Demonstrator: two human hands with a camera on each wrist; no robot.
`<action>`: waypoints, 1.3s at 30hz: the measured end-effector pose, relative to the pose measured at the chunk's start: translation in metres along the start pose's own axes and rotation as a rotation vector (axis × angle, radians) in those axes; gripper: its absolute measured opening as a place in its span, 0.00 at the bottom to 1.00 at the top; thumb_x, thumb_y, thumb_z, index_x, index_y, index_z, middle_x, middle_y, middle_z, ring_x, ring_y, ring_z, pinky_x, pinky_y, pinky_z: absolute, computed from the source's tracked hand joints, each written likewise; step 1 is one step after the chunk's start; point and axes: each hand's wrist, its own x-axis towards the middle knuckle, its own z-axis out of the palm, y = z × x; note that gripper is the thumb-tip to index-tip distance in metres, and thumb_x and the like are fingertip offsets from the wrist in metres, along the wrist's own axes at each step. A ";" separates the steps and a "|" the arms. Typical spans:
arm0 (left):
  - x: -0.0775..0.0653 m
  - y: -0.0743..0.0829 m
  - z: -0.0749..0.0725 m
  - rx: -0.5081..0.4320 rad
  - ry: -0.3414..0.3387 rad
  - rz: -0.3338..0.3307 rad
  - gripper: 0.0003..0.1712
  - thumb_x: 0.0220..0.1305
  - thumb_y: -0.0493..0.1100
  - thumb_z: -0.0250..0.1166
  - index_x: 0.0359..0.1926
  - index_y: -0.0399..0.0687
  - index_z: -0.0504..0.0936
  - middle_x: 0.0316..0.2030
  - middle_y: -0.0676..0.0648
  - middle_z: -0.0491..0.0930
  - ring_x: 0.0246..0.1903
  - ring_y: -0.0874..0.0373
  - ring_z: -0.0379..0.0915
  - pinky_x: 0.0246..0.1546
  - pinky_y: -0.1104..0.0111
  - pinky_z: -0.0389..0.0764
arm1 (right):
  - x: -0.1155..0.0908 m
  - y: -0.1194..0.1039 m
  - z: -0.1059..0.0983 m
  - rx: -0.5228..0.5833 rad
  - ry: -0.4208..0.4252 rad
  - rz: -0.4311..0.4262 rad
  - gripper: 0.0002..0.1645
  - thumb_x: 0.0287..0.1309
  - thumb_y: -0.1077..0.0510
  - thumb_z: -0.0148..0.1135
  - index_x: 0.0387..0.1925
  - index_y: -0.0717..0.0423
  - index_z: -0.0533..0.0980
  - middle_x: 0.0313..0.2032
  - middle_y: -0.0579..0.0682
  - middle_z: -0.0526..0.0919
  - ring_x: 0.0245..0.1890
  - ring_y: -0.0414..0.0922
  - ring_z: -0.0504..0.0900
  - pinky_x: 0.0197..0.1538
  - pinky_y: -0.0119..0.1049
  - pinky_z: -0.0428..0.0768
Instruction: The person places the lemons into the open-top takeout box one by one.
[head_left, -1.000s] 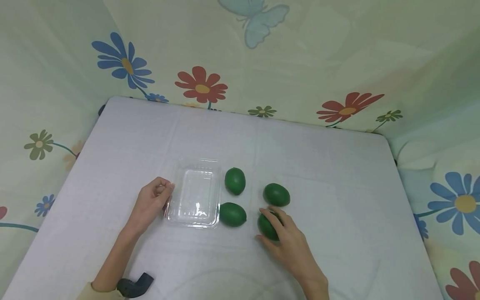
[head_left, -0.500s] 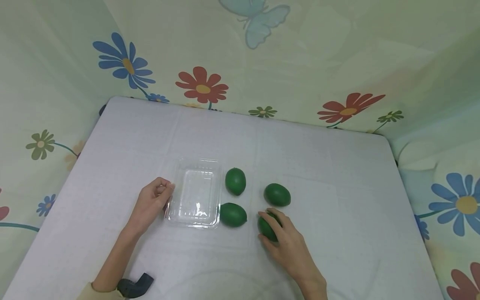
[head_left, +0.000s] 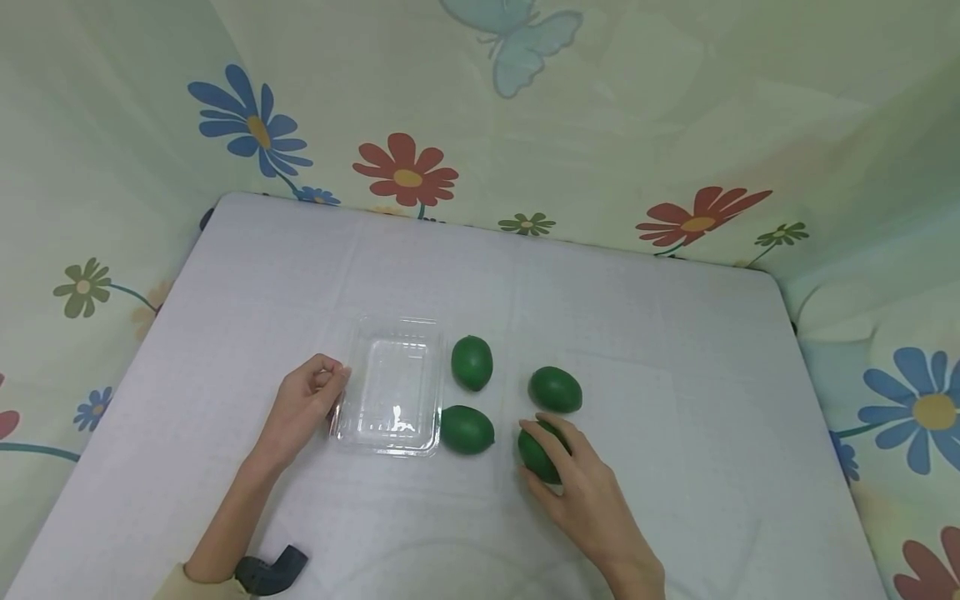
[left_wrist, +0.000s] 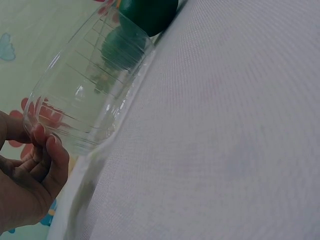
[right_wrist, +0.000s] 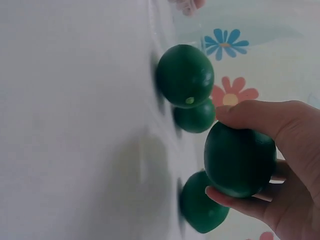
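Observation:
A clear plastic container [head_left: 397, 387] sits on the table. At its left edge my left hand [head_left: 303, 408] pinches the rim between thumb and fingers; the left wrist view shows the fingertips [left_wrist: 57, 150] on the container's edge. My right hand [head_left: 588, 492] holds a green lime [right_wrist: 240, 157], thumb on one side and fingers on the other. In the right wrist view this lime looks a little off the cloth. Just beyond it lies a second lime [head_left: 555, 389]. Two more limes rest close to the container's right side, one farther back [head_left: 472, 362] and one nearer [head_left: 467, 429].
A white cloth [head_left: 675, 375] covers the table. Near the left forearm lies a dark, bent object [head_left: 272, 571] at the front edge. A flower-printed curtain [head_left: 570, 133] hangs behind the table and along its sides.
Very little differs. The right hand, with the lime in its grip, has shifted slightly. The left hand and the container stay where they were.

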 end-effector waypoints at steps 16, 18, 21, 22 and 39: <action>0.000 -0.001 0.002 -0.030 -0.002 -0.003 0.15 0.77 0.44 0.56 0.47 0.33 0.76 0.22 0.46 0.76 0.21 0.58 0.69 0.23 0.70 0.71 | 0.052 -0.041 0.004 0.132 -0.062 -0.275 0.39 0.52 0.58 0.80 0.65 0.52 0.74 0.61 0.53 0.77 0.52 0.47 0.84 0.50 0.34 0.84; 0.000 -0.001 0.003 -0.037 -0.006 0.003 0.15 0.77 0.44 0.56 0.47 0.32 0.76 0.22 0.46 0.75 0.21 0.58 0.69 0.23 0.70 0.71 | 0.060 -0.046 0.011 0.125 -0.070 -0.317 0.38 0.53 0.56 0.80 0.65 0.53 0.74 0.60 0.53 0.77 0.50 0.46 0.84 0.50 0.32 0.84; 0.000 -0.001 0.003 -0.041 -0.008 0.006 0.15 0.77 0.44 0.56 0.47 0.32 0.76 0.22 0.45 0.76 0.21 0.59 0.69 0.22 0.70 0.70 | 0.071 -0.055 0.022 0.122 -0.101 -0.339 0.36 0.56 0.54 0.78 0.65 0.52 0.74 0.59 0.53 0.77 0.47 0.44 0.85 0.48 0.29 0.84; 0.000 -0.001 0.003 -0.038 -0.008 0.006 0.15 0.77 0.44 0.56 0.47 0.32 0.76 0.22 0.45 0.76 0.21 0.59 0.69 0.22 0.70 0.70 | 0.075 -0.058 0.025 0.124 -0.117 -0.339 0.35 0.57 0.54 0.77 0.65 0.52 0.74 0.59 0.53 0.77 0.47 0.43 0.85 0.48 0.29 0.84; -0.001 -0.004 0.002 -0.036 -0.021 0.024 0.16 0.78 0.46 0.55 0.47 0.33 0.75 0.19 0.50 0.74 0.20 0.58 0.68 0.23 0.69 0.69 | 0.113 -0.096 0.064 0.050 -0.344 -0.262 0.32 0.66 0.46 0.69 0.66 0.53 0.73 0.58 0.55 0.80 0.49 0.44 0.84 0.45 0.29 0.84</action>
